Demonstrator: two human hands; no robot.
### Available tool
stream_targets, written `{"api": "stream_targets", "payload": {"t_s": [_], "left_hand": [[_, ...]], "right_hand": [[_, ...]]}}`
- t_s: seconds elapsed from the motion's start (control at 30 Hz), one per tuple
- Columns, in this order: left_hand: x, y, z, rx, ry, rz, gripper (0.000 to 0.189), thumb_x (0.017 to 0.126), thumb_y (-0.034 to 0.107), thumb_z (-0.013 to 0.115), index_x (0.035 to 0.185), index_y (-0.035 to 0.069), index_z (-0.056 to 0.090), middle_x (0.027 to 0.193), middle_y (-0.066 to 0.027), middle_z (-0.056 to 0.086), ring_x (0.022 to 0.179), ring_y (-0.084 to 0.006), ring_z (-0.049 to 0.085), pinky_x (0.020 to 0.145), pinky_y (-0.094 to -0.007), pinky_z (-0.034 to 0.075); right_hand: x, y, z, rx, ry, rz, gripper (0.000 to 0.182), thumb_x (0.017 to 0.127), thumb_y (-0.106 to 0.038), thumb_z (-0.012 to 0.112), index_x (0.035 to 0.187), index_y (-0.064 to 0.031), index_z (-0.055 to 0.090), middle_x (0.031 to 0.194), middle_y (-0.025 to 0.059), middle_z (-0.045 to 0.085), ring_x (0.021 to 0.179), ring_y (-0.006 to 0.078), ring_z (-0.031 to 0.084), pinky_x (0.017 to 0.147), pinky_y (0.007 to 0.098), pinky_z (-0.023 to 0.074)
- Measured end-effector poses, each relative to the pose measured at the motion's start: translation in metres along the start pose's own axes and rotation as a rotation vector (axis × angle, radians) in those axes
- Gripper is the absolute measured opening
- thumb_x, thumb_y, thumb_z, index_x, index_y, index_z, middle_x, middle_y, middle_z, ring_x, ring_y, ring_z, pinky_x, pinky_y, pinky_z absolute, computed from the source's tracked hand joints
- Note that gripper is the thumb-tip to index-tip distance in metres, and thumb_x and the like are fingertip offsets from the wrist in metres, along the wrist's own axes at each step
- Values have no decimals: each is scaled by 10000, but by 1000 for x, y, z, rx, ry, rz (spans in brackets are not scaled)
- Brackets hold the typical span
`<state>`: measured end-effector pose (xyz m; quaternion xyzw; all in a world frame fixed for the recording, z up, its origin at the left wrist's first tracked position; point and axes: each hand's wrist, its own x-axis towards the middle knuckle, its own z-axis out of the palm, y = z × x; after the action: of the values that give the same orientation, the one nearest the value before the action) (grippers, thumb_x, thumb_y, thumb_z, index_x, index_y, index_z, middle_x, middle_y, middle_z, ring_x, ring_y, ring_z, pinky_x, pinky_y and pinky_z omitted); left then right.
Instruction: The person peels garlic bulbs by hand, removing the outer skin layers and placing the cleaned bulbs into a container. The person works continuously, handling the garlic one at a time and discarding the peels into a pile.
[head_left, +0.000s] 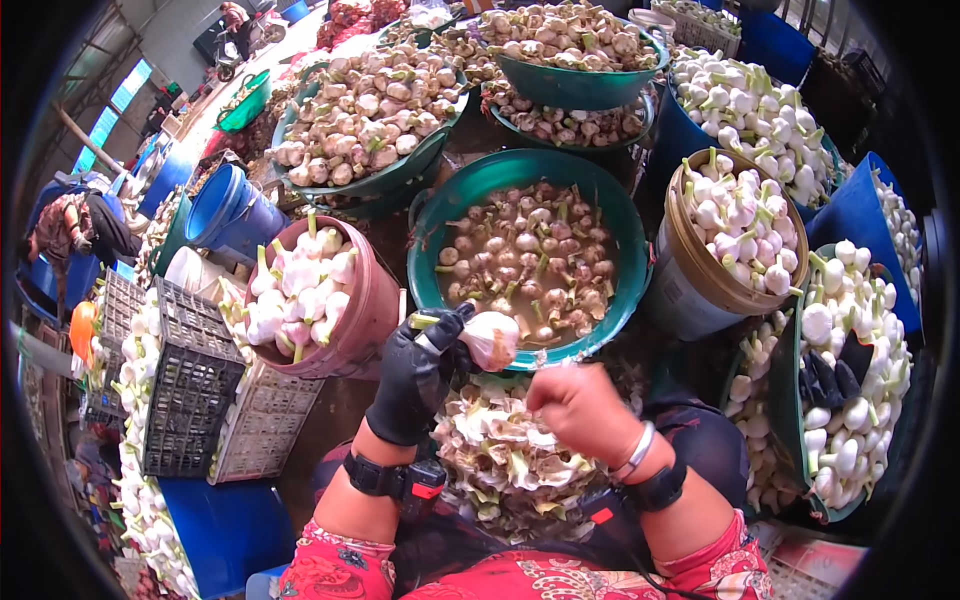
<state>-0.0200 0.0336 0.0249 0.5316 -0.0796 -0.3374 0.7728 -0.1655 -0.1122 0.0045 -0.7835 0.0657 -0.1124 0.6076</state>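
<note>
My left hand, in a black glove, is closed around a garlic bulb with a short green stem. The bulb is pale with a brown patch. To its right is my bare right hand, blurred, with curled fingers; whether it holds anything cannot be made out. Below both hands lies a heap of peeled garlic skins. Just beyond the bulb, a round green tub holds unpeeled garlic bulbs in murky water.
A pink bucket of cleaned garlic stands left, near plastic crates. At right are a brown-rimmed bucket and a green tub of white bulbs with a black glove on top. Another person bends at far left.
</note>
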Motion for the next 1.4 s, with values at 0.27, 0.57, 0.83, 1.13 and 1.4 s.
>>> {"api": "stream_targets", "payload": {"t_s": [0.27,0.57,0.83,1.13,1.4], "left_hand": [[-5,-5,11,318,-171,91,131,875,44,658,1004,20,658,941,-45,681,735,-62,572,652,-213,466],[-7,-7,14,575,-211,243,152,873,83,655,998,-4,654,891,-60,664,692,-79,578,619,-227,474],[1,-1,-7,-34,-44,-25,256,968,169,509,1104,-25,607,823,-36,610,707,-89,574,634,-221,469],[-6,-6,11,237,-121,20,187,879,111,647,1020,-12,643,871,-70,661,660,-117,589,615,-256,481],[-6,-8,12,380,-162,26,178,911,116,619,1029,-13,648,859,-30,650,703,-75,584,618,-234,481]], "right_hand": [[16,-14,-9,63,279,20,108,734,26,641,809,-52,642,749,40,560,698,128,576,599,260,460],[18,-6,-9,-260,206,-171,63,731,1,594,740,-40,547,724,123,542,690,317,557,623,375,463],[9,-5,-36,-161,409,119,69,719,18,557,770,-18,584,685,69,592,597,124,555,560,269,448],[22,-14,-13,68,249,20,122,731,4,691,826,-50,637,681,9,515,603,77,482,545,244,401],[22,-8,-14,-226,179,-146,97,724,21,615,735,-24,530,685,90,528,604,217,521,556,324,421]]}}
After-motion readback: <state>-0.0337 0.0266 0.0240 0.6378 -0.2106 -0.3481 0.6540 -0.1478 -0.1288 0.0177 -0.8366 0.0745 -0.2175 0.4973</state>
